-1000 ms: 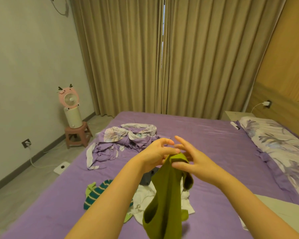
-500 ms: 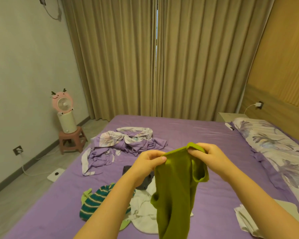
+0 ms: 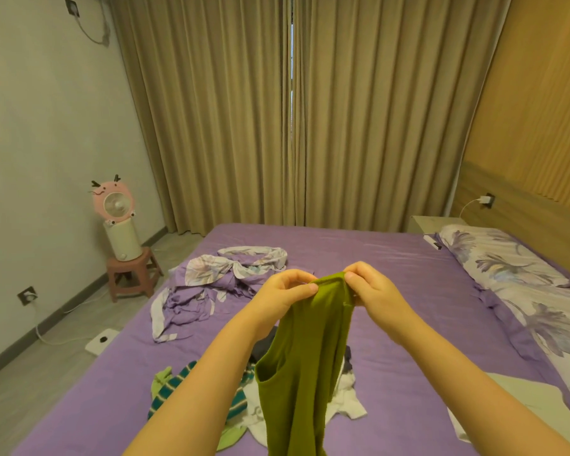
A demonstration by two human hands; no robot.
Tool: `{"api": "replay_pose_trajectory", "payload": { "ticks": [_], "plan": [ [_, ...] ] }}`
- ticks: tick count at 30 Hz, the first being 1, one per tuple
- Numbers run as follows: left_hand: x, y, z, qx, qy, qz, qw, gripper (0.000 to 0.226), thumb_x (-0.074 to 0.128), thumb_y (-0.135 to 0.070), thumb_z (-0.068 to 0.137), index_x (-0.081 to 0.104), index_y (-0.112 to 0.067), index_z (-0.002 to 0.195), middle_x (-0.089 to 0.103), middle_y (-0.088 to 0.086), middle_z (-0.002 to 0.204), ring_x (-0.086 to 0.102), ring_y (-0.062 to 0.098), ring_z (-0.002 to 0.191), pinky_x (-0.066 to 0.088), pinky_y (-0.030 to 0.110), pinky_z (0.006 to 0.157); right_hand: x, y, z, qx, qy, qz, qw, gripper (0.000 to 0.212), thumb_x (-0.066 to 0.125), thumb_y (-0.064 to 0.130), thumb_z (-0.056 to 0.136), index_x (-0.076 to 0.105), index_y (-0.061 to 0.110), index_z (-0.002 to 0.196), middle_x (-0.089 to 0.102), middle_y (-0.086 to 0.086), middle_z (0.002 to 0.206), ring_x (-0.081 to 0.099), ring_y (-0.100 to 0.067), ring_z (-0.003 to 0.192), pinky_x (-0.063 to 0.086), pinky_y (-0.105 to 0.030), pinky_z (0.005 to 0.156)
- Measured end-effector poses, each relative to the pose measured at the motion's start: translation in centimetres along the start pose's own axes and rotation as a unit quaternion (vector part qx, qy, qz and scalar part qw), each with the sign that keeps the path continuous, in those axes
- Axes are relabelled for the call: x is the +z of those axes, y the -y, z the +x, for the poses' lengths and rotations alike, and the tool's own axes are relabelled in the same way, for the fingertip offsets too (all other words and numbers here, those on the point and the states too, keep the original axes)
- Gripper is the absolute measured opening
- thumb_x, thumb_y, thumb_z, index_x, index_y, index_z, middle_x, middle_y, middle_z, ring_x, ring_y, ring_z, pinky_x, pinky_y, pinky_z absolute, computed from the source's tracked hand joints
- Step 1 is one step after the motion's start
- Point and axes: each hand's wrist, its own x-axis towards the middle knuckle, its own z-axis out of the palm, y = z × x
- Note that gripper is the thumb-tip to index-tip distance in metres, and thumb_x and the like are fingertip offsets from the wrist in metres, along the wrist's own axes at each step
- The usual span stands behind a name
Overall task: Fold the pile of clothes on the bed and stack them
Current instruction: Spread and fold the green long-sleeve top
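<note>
Tan curtains (image 3: 310, 110) cover the far wall from top to floor; in front of them the bed (image 3: 392, 268), under a purple sheet, fills the middle of the room; a floral pillow (image 3: 520, 278) lies along its right side, below a wooden headboard (image 3: 540, 218). A crumpled purple and floral sheet (image 3: 218, 284) sits on the bed's left half, towards the curtains; nearer the camera lies the pile of clothes (image 3: 244, 399), with a green-striped piece, a white piece and something dark among them; a pale folded piece (image 3: 533, 399) rests on the bed at the lower right. The green garment (image 3: 306, 363) hangs in the air above the pile, its top edge raised and its body dropping out of view at the bottom, an armhole gaping on its left side. The left hand (image 3: 287, 291) pinches the top edge between thumb and curled fingers; the right hand (image 3: 372, 291) pinches the same edge just beside it, fingers curled round the cloth. On the floor at the left a pink fan (image 3: 114, 200) stands on a white cylinder atop a small stool (image 3: 132, 274).
</note>
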Motion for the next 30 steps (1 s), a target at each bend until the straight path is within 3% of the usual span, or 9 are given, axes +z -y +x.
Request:
{"api": "replay_pose_trajectory", "payload": {
  "ticks": [4,7,10,13,17,21,25,27,30],
  "plan": [
    [-0.6,1.0,-0.8,-0.011,0.003,0.000,1.000,0.012,0.064,-0.014,0.088,0.064,-0.007,0.098,0.069,0.003,0.086,0.066,0.009,0.075,0.051,0.019,0.065,0.9,0.5,0.6,-0.029,0.049,-0.122,0.991,0.019,0.039,0.024,0.100,0.048,0.027,0.083,0.053,0.009,0.078,0.049,-0.005,0.071,0.037,-0.012,0.060],
    [-1.3,0.7,-0.9,0.004,-0.010,-0.016,1.000,0.013,0.063,-0.012,0.089,0.063,-0.005,0.099,0.068,0.006,0.087,0.065,0.013,0.077,0.052,0.021,0.068,1.0,0.4,0.1,-0.029,0.097,-0.074,0.992,0.006,0.051,0.032,0.095,0.055,0.034,0.091,0.059,0.012,0.085,0.054,-0.007,0.079,0.039,-0.011,0.065],
    [-1.2,0.3,-0.7,0.020,-0.012,-0.001,1.000,0.005,0.063,-0.015,0.089,0.061,-0.012,0.093,0.067,0.003,0.076,0.065,0.012,0.071,0.051,0.019,0.062,0.9,0.3,-0.3,-0.056,0.119,-0.072,0.989,0.010,0.064,0.031,0.087,0.061,0.037,0.095,0.063,0.012,0.092,0.059,-0.007,0.086,0.045,-0.020,0.075],
    [-0.3,0.4,-0.7,0.017,-0.004,-0.019,1.000,0.017,0.064,-0.028,0.086,0.060,-0.016,0.097,0.067,0.004,0.083,0.065,0.011,0.072,0.051,0.021,0.062,0.6,0.7,-0.4,-0.085,0.069,-0.036,0.993,0.009,0.062,0.025,0.089,0.065,0.033,0.086,0.066,0.012,0.083,0.059,-0.005,0.081,0.044,-0.018,0.071],
    [1.0,2.1,-1.0,-0.023,0.081,-0.008,0.996,0.044,0.073,-0.033,0.080,0.058,-0.016,0.119,0.069,0.000,0.112,0.066,0.017,0.103,0.054,0.030,0.085,-1.0,1.5,-0.1,-0.099,-0.041,0.008,0.994,0.013,0.059,0.016,0.091,0.064,0.025,0.084,0.065,0.012,0.079,0.058,-0.002,0.076,0.044,-0.018,0.071],
    [1.1,3.4,-1.1,-0.045,0.108,0.060,0.991,0.024,0.066,-0.021,0.088,0.066,-0.011,0.109,0.071,0.005,0.108,0.068,0.021,0.101,0.055,0.035,0.089,-4.2,1.6,-0.3,-0.070,-0.106,0.051,0.991,0.012,0.057,0.019,0.092,0.064,0.024,0.083,0.065,0.014,0.078,0.058,-0.004,0.076,0.046,-0.018,0.070],
    [1.4,2.0,-0.7,-0.031,0.111,0.001,0.993,0.022,0.063,-0.019,0.090,0.066,-0.009,0.109,0.070,0.011,0.111,0.066,0.025,0.102,0.055,0.030,0.082,-5.0,0.9,-1.1,0.034,-0.061,0.131,0.989,0.005,0.059,0.024,0.091,0.059,0.019,0.089,0.065,0.000,0.082,0.061,-0.011,0.073,0.049,-0.025,0.065],
    [2.0,1.0,-0.4,-0.019,0.118,-0.022,0.993,0.020,0.062,-0.017,0.090,0.066,-0.011,0.108,0.069,0.013,0.111,0.066,0.026,0.102,0.054,0.031,0.082,-4.7,0.8,-1.7,0.089,-0.007,0.185,0.979,0.021,0.067,0.029,0.082,0.056,0.021,0.098,0.069,-0.005,0.081,0.066,-0.013,0.068,0.051,-0.025,0.055],
    [2.8,-0.4,-0.1,-0.002,0.136,-0.046,0.990,0.024,0.058,-0.011,0.091,0.064,-0.008,0.115,0.069,0.012,0.110,0.066,0.025,0.101,0.054,0.031,0.084,-4.3,0.5,-2.3,0.108,0.071,0.199,0.972,0.051,0.074,0.028,0.071,0.052,0.032,0.117,0.073,-0.005,0.095,0.070,-0.020,0.087,0.054,-0.027,0.068]
  ]
}}
